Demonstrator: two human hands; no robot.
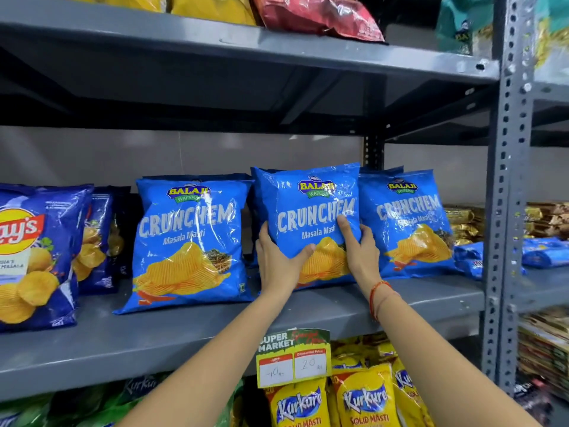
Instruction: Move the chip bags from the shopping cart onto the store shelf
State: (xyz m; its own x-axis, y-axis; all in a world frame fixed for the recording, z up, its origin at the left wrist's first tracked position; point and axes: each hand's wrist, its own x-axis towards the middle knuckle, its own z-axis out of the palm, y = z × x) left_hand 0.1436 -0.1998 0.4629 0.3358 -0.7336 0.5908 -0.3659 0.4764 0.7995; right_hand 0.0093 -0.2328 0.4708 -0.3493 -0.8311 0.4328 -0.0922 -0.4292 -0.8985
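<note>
I steadied the middle Crunchem bag [311, 223] upright on the grey shelf [215, 328], left hand [277, 260] and right hand [360, 251] gripping its sides, between two matching bags; releasing seemed next.

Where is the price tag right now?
In the head view, the price tag hangs from the middle shelf's front edge, lower centre, between the forearms, above the Kurkure bags.
</note>
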